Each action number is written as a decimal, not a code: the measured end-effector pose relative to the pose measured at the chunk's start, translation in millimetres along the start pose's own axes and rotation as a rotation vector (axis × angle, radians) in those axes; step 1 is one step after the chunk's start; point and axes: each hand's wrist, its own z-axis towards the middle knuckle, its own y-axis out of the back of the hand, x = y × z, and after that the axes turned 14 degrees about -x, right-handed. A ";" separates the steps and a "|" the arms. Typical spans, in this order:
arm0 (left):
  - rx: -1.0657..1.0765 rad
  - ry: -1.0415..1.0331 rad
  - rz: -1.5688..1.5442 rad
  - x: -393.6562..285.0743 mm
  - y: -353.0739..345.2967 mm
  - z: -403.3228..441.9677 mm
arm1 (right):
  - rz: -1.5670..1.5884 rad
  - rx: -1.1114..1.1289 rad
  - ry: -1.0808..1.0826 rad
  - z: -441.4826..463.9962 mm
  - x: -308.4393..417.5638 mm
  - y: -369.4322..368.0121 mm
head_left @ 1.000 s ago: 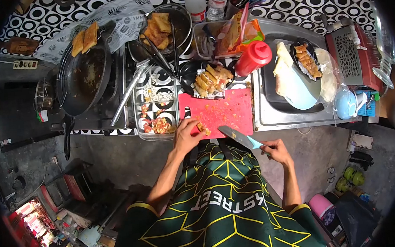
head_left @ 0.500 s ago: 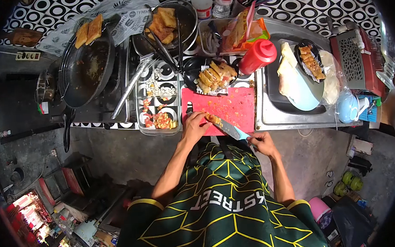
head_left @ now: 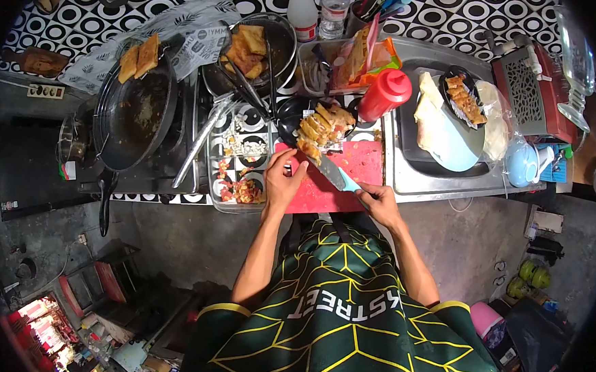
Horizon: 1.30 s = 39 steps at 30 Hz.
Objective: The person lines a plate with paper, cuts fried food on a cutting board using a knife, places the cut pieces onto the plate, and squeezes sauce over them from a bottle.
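Observation:
My right hand (head_left: 378,202) grips a knife (head_left: 333,173) with a light blue handle, its blade slanting up and left over the red cutting board (head_left: 358,160). The blade's tip meets a browned piece of filled, fried food (head_left: 309,150) at the near edge of a black plate (head_left: 287,122). Cut pieces of the same food (head_left: 326,124) are heaped on that plate, on printed paper. My left hand (head_left: 283,182) is just left of the blade tip, thumb and fingers apart, with nothing seen between them.
Left of the board stands a clear divided container (head_left: 238,207) of chopped ingredients. Beyond are a frying pan (head_left: 137,117) and a strainer-topped pan (head_left: 282,40) with fried squares and tongs. A red squeeze bottle (head_left: 384,95) stands near the sink (head_left: 407,179), right.
Both hands and the knife have moved up and away from me, toward the plate. The food piece has gone from the board to the plate's edge, and my left fingers have come off it.

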 end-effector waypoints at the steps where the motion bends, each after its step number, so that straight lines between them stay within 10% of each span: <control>1: 0.038 0.064 0.007 0.0 -2.6 5.3 | 0.008 -0.018 0.018 4.4 -1.2 -8.2; 39: 0.043 -0.058 0.046 -9.1 -8.2 6.6 | -0.083 -0.395 0.131 -28.4 8.8 17.3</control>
